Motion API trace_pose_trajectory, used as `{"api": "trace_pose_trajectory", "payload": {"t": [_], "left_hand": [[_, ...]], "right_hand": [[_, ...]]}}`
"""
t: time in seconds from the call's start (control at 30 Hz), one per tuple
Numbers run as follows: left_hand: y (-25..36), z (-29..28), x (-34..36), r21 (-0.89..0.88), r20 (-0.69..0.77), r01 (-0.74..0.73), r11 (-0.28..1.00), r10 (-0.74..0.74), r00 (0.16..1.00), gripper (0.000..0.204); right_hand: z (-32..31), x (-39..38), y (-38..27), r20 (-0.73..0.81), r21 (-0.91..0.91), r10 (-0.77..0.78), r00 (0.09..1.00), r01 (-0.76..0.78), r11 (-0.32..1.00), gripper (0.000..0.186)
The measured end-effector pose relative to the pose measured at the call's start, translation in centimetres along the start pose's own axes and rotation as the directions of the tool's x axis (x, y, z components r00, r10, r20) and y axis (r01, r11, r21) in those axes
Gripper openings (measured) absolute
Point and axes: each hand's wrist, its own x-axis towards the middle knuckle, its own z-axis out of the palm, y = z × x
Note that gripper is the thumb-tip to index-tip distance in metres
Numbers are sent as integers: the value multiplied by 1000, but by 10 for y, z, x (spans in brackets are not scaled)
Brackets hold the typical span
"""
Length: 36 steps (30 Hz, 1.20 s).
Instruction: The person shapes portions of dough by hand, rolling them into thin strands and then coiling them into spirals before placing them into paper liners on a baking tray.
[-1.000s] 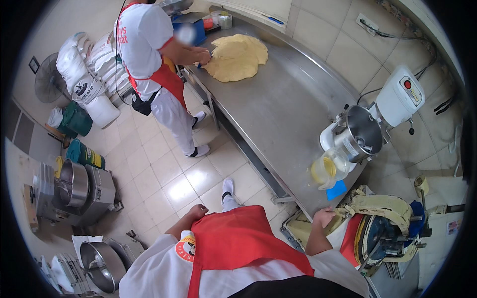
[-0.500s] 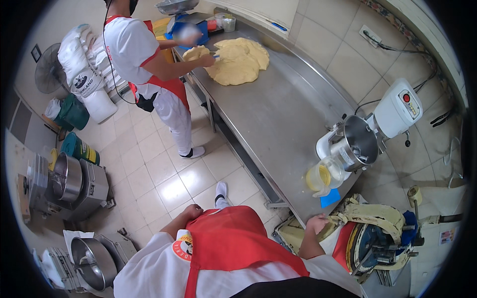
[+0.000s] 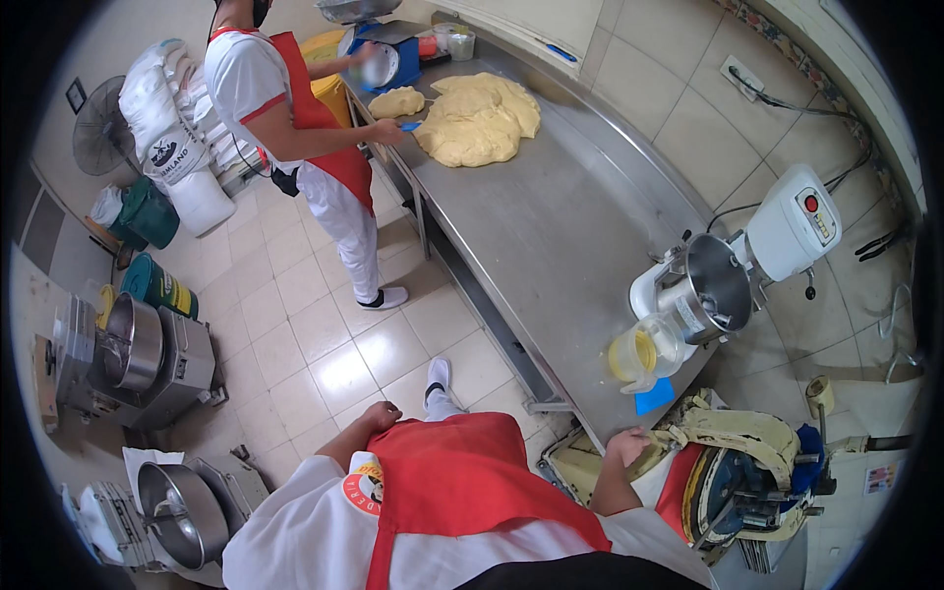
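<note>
My left hand (image 3: 383, 415) hangs beside the red apron (image 3: 447, 462), its fingers curled in with nothing seen in them. At the steel table's (image 3: 580, 265) near corner, my right hand (image 3: 626, 445) rests next to the worn cream-coloured machine (image 3: 733, 433), fingers loosely extended and holding nothing. Close to it on the table lie a blue plastic scraper (image 3: 654, 395) and clear jugs, one holding a yellow liquid (image 3: 629, 356). At the table's far end sits a large mass of yellow dough (image 3: 477, 123), with a smaller dough piece (image 3: 396, 101) apart from it.
A co-worker (image 3: 295, 128) stands at the table's left side with a blue-handled tool (image 3: 409, 126). A blue scale (image 3: 382, 64) stands beyond the dough. To my right is a white stand mixer (image 3: 792, 221); steel mixers (image 3: 177, 516) and stacked white sacks (image 3: 167, 128) line the left.
The co-worker's hand has drawn back from the small dough piece, which now lies free on the table. The other hand's blur is now at the scale. My hands have hardly moved.
</note>
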Motion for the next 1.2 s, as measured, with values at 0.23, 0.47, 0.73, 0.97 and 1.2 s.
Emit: {"api": "trace_pose_trajectory", "payload": {"t": [0.23,0.47,0.73,0.97,1.2], "left_hand": [[0,-6,-3,48,2,30,998,-31,1000,53],[-7,-9,-5,63,1,20,998,-21,1000,53],[3,-12,-13,21,-1,47,999,-46,999,51],[-6,-8,-12,16,-5,-4,1000,4,1000,51],[-8,-7,-9,28,-10,11,1000,-10,1000,52]], "right_hand": [[-4,-2,-5,66,-25,68,995,-66,997,50],[-2,-2,-3,54,6,25,998,-25,1000,51],[-7,-4,-4,59,-10,50,997,-50,999,51],[-14,-8,-8,81,25,42,996,-44,999,51],[-12,-9,-6,52,43,12,999,-14,999,52]]}}
